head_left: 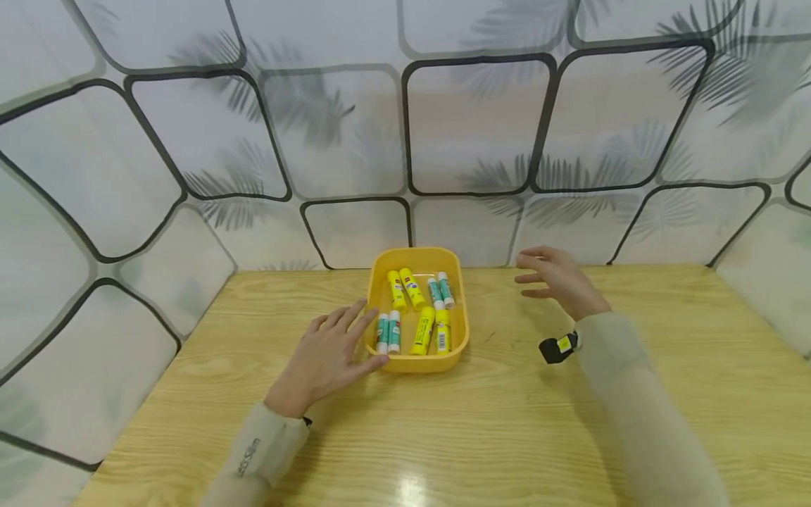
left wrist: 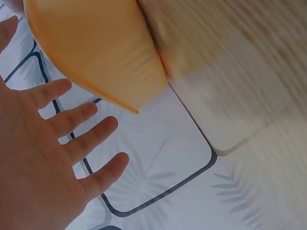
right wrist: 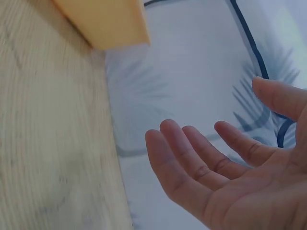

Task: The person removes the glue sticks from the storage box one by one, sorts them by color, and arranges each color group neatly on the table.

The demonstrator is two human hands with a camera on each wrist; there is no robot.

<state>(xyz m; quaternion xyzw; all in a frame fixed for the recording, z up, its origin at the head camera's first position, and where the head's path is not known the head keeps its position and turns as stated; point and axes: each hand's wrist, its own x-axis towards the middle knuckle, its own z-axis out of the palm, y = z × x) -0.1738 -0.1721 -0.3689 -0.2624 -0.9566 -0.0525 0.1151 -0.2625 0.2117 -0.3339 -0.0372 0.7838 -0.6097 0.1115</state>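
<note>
A yellow plastic bin (head_left: 421,363) stands on the table near the wall, with several yellow glue sticks (head_left: 423,331) and several smaller white-and-teal glue sticks (head_left: 394,332) lying inside. My left hand (head_left: 326,358) is spread at the bin's left side, fingers straight and holding nothing; the left wrist view shows the bin's outer wall (left wrist: 100,52) beyond the fingertips. Off to the right of the bin, my right hand (head_left: 556,280) hovers above the table with loosely bent fingers and nothing in it. In the right wrist view the bin's corner (right wrist: 110,24) appears apart from that hand.
The light wood-grain table (head_left: 507,436) reaches back to a white patterned curtain or wall covering (head_left: 475,127), which also encloses the left and right sides. A black device with a yellow mark (head_left: 557,348) is strapped at the right wrist.
</note>
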